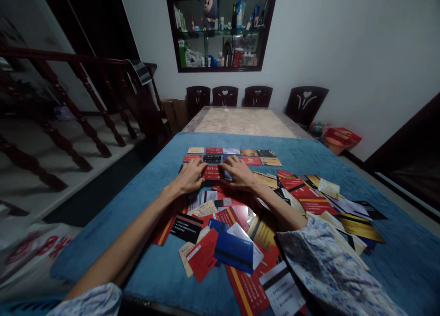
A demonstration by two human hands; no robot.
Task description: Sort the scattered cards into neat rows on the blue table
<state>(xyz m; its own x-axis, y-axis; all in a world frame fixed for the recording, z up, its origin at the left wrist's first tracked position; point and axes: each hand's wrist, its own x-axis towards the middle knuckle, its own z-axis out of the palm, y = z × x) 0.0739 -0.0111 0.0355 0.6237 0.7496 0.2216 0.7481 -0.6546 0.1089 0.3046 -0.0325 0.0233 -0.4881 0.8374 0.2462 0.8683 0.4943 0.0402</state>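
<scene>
A red card [212, 172] with white print is held at its two short ends by my hands. My left hand [187, 176] pinches its left end, and my right hand [239, 173] grips the right end. Just beyond my fingers lie two rows of cards on a blue cloth [151, 169]. The far row includes a cream card [195, 150] and a black card [266, 153]; the nearer row includes another black card [212, 159] and a gold card [271, 161]. My hands partly cover the nearer cards.
Loose cards, among them a blue card [234, 250], spread below my forearms. A second heap with a yellow-striped red card [314, 205] lies right. Chairs [258, 97] stand behind the bare table end [240, 119]. A plastic bag [34, 256] and wooden railing [85, 105] are left.
</scene>
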